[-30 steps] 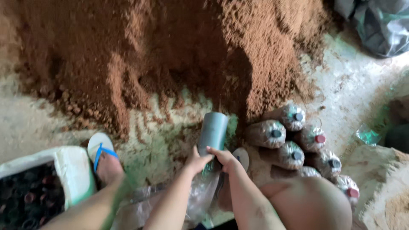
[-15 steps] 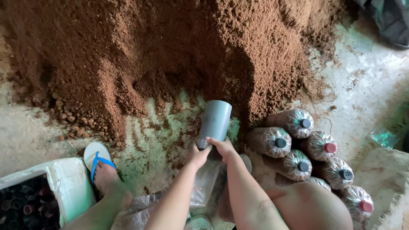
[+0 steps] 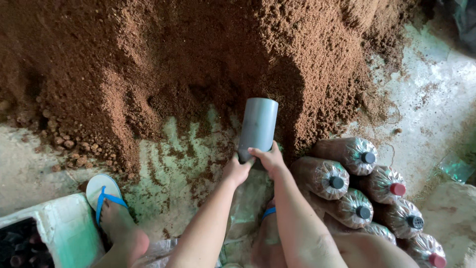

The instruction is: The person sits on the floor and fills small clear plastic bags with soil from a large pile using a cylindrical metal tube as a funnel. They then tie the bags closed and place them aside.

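A crumbly reddish-brown sawdust heap (image 3: 198, 64) fills everything from nine to one o'clock, its top cut off by the frame. At four o'clock lie stacked clear plastic bags (image 3: 357, 183) packed with the same brown stuff, capped black or red; the lowest are half hidden behind my knee. Dead centre, my left hand (image 3: 237, 169) and right hand (image 3: 269, 159) clamp together on the lower end of a smooth grey plastic pipe (image 3: 258, 125), tilted toward twelve, its base hidden.

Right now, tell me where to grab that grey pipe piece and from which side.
Grip the grey pipe at its near, lower end, coming from below, where both the left hand and right hand clasp it. Its far end points into the brown sawdust heap.
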